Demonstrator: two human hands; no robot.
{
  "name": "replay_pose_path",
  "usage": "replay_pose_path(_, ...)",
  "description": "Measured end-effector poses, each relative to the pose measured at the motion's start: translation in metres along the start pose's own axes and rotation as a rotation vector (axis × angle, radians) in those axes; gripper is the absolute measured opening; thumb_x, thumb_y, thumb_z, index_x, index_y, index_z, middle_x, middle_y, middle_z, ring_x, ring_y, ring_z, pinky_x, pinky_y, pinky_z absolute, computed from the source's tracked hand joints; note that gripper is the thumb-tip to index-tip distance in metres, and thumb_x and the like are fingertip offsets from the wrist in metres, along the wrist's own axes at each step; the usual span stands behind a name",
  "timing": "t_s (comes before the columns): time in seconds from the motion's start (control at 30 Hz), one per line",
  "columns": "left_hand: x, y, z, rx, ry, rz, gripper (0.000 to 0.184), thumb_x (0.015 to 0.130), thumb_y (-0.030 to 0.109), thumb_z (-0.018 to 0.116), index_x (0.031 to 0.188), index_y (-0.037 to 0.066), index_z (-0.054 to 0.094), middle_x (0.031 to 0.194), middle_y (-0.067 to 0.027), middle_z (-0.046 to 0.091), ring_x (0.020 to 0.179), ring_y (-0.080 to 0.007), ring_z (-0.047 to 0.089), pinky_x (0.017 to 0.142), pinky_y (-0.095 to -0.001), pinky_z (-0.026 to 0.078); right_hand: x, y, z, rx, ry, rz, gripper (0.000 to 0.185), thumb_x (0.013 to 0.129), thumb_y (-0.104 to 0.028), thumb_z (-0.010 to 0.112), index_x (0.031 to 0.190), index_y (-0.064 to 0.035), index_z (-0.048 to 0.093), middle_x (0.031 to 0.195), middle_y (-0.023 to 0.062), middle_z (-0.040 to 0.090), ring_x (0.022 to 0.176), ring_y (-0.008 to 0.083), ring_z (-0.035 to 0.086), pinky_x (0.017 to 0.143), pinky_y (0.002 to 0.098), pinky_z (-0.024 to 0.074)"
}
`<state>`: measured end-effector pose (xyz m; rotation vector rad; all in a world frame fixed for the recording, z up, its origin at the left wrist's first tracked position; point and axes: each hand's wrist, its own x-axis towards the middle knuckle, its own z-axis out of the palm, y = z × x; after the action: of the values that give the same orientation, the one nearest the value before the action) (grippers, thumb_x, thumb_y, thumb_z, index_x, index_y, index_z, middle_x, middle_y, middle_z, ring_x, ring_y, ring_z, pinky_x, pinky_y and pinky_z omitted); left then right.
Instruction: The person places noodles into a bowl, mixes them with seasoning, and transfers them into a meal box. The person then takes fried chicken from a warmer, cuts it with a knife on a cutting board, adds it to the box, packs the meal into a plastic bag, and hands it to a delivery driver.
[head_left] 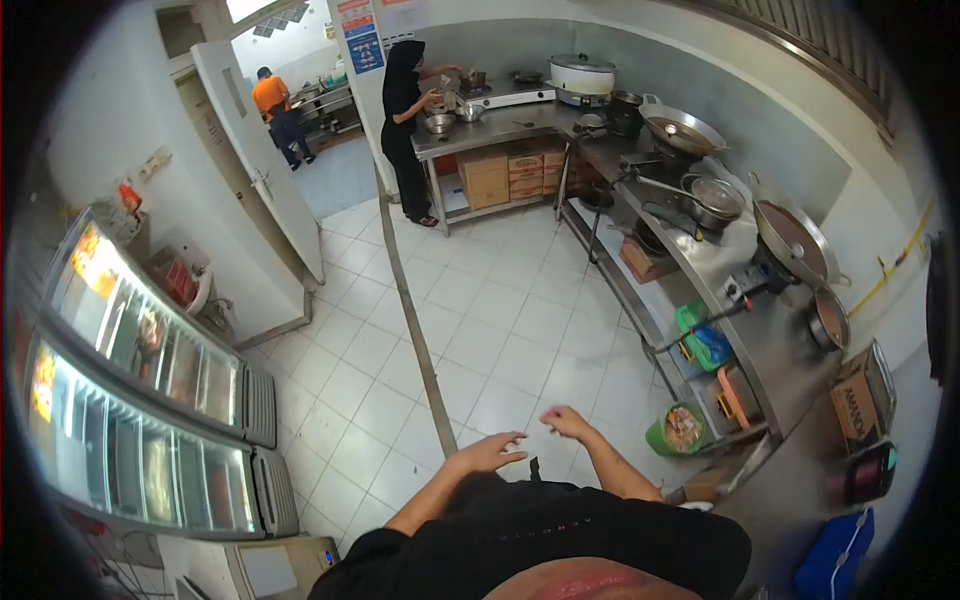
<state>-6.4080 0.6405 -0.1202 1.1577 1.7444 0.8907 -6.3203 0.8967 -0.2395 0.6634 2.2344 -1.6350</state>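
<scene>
At the left, two glass-doored fridges (150,360) stand side by side, shelves showing through the panes. On the far table (530,122) sit two steel bowls, with cardboard boxes (483,180) stacked on its lower shelf; farther right is a big white rice cooker (582,80) with its lid on. Low at the right, a green bucket (655,437) on the floor is filled with pale and reddish bits, perhaps scraps, too small to make out. On the counter above, a wok (683,110) holds brown liquid. The person's left hand (490,452) holds nothing, fingers loosely apart; the right hand (566,422) is half curled, and whether its fingers meet I cannot tell. The bucket lies to the right of both hands, nearer the right one and apart from it.
</scene>
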Motion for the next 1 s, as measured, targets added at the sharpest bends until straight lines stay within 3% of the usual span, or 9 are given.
replay_pose_path(0.1,0.026,-0.055,-0.089,-0.231,0.124,-0.215,0.056,0.092,0.041,0.057,0.135,0.008,0.045,0.119,-0.0143,0.060,0.107,-0.0255,0.059,0.092,-0.0365,0.046,0.145,-0.087,-0.065,-0.110,0.020,-0.308,0.034,0.087,-0.033,0.065,0.102,-0.0019,0.066,0.087,0.0071,0.067,0.079,0.0170,0.064,0.071,0.0309,0.0521)
replay_pose_path(0.17,0.053,-0.139,-0.139,-0.229,0.249,-0.286,0.060,0.090,0.048,0.059,0.131,0.005,0.048,0.107,-0.0156,0.065,0.101,-0.0230,0.061,0.083,-0.0355,0.051,0.224,-0.151,-0.112,-0.225,0.093,-0.360,0.031,0.087,-0.030,0.066,0.100,-0.0027,0.066,0.085,0.0067,0.067,0.080,0.0160,0.063,0.073,0.0307,0.0519)
replay_pose_path(0.27,0.116,-0.161,-0.236,-0.335,0.221,-0.521,0.058,0.090,0.048,0.059,0.130,0.007,0.051,0.105,-0.0153,0.066,0.099,-0.0252,0.063,0.084,-0.0361,0.050,0.320,-0.184,-0.159,-0.186,0.218,-0.341,0.026,0.086,-0.027,0.066,0.098,-0.0041,0.067,0.085,0.0068,0.067,0.081,0.0158,0.063,0.075,0.0310,0.0517)
replay_pose_path(0.37,0.239,-0.225,-0.342,0.028,0.149,-0.241,0.059,0.089,0.047,0.060,0.129,0.006,0.051,0.105,-0.0173,0.066,0.095,-0.0295,0.064,0.084,-0.0375,0.050,0.405,-0.192,-0.213,-0.134,0.239,-0.231,0.021,0.085,-0.023,0.067,0.095,-0.0043,0.069,0.086,0.0074,0.068,0.082,0.0162,0.063,0.076,0.0313,0.0514)
replay_pose_path(0.43,0.329,-0.161,-0.431,0.032,0.102,-0.303,0.059,0.088,0.047,0.060,0.130,0.006,0.051,0.110,-0.0193,0.064,0.096,-0.0326,0.063,0.085,-0.0384,0.050,0.449,-0.184,-0.249,-0.137,0.246,-0.182,0.019,0.084,-0.021,0.067,0.092,-0.0039,0.069,0.086,0.0080,0.069,0.081,0.0166,0.064,0.075,0.0313,0.0514)
replay_pose_path(0.57,0.517,-0.109,-0.562,0.087,0.146,-0.019,0.057,0.088,0.043,0.061,0.130,0.006,0.050,0.116,-0.0202,0.060,0.096,-0.0303,0.062,0.084,-0.0379,0.050,0.535,-0.196,-0.358,-0.189,0.527,-0.114,0.017,0.083,-0.019,0.066,0.087,-0.0028,0.069,0.078,0.0103,0.069,0.073,0.0186,0.064,0.069,0.0326,0.0520)
replay_pose_path(0.73,0.704,-0.069,-0.660,0.006,0.037,0.127,0.051,0.089,0.037,0.062,0.128,0.006,0.052,0.113,-0.0151,0.061,0.094,-0.0267,0.062,0.082,-0.0354,0.050,0.665,-0.270,-0.520,-0.580,0.840,0.061,0.023,0.083,-0.028,0.062,0.081,-0.0060,0.069,0.079,0.0175,0.067,0.081,0.0361,0.066,0.070,0.0444,0.0526)
replay_pose_path(0.83,0.790,-0.137,-0.705,-0.257,0.058,0.106,0.046,0.089,0.034,0.062,0.126,0.008,0.054,0.112,-0.0092,0.061,0.094,-0.0238,0.062,0.081,-0.0329,0.050,0.772,-0.294,-0.624,-0.596,0.982,0.025,0.022,0.084,-0.027,0.060,0.088,-0.0062,0.067,0.086,0.0212,0.066,0.082,0.0404,0.064,0.073,0.0488,0.0513)
replay_pose_path(1.0,0.858,-0.195,-0.867,-0.762,0.357,-0.291,0.044,0.089,0.037,0.055,0.127,0.015,0.053,0.120,-0.0022,0.056,0.107,-0.0194,0.056,0.086,-0.0392,0.046,0.952,-0.345,-0.794,-0.614,0.901,0.069,0.029,0.086,-0.025,0.060,0.098,0.0000,0.067,0.100,0.0267,0.064,0.092,0.0405,0.064,0.078,0.0472,0.0513)
